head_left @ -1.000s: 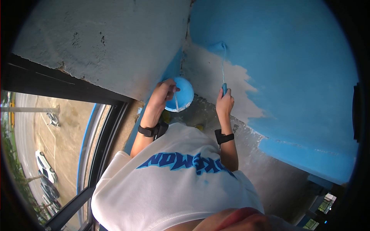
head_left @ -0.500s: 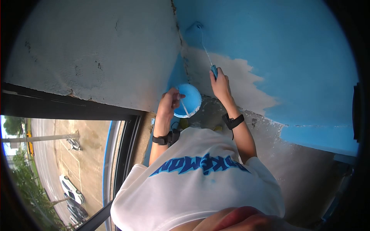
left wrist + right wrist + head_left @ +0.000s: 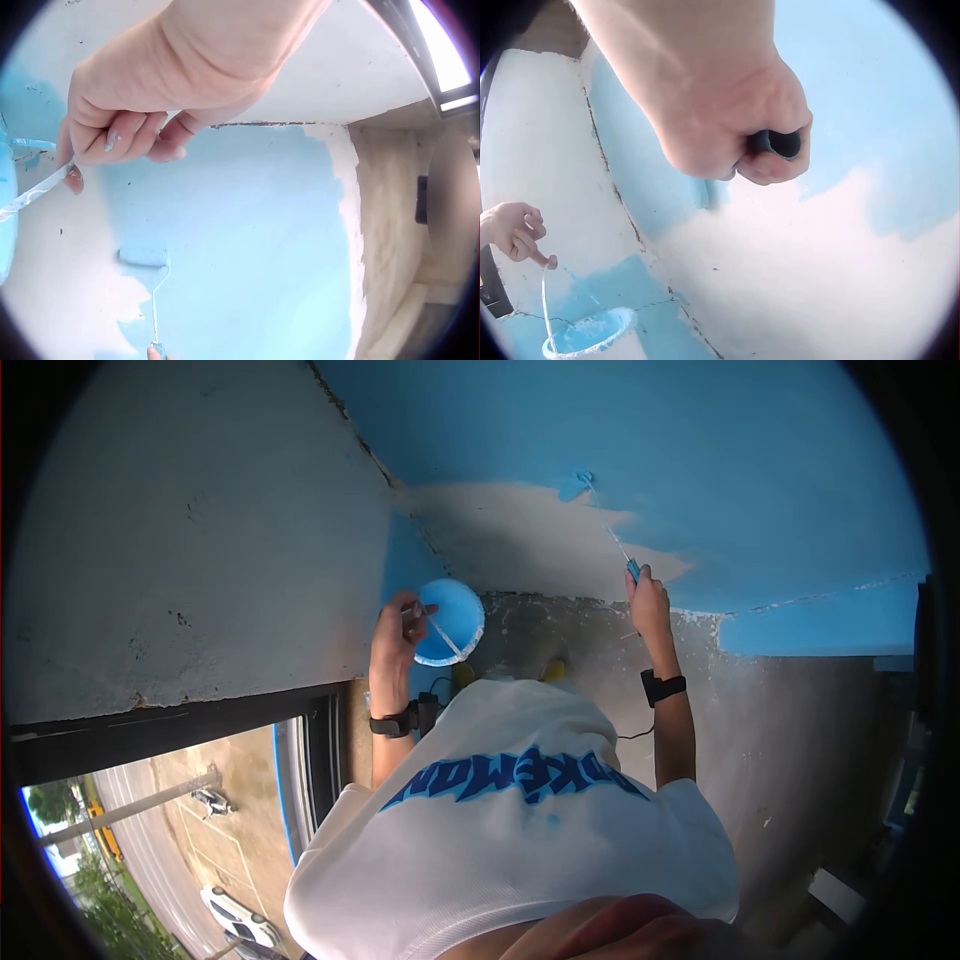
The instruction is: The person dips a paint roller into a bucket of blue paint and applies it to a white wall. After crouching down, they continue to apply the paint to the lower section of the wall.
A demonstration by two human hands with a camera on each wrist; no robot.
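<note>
My right hand (image 3: pixel 650 605) grips the blue handle (image 3: pixel 632 569) of a paint roller, its dark hollow end (image 3: pixel 784 144) showing at the fist in the right wrist view. A thin wire frame (image 3: pixel 155 296) leads to the blue-coated roller sleeve (image 3: pixel 142 257), which lies on the wall along the border of blue paint and the bare whitish patch (image 3: pixel 500 525). With curled fingers, my left hand (image 3: pixel 397 635) holds the pale strip-like handle (image 3: pixel 34 193) of a paint bucket (image 3: pixel 478 642). The bucket hangs below that hand, its inside coated blue and its rim splattered.
A grey-white wall (image 3: pixel 200 540) meets the blue wall (image 3: pixel 760 480) at a cracked corner (image 3: pixel 350 425). At left a dark-framed window (image 3: pixel 190 740) looks down on parked vehicles. The grey floor (image 3: pixel 740 760) has paint spots. Yellow footwear (image 3: pixel 555 670) shows beside the shirt.
The roller first slid up over the blue paint, then came back down to the bare patch's upper edge, further right. The head view has turned; the left hand keeps hold of the bucket handle.
</note>
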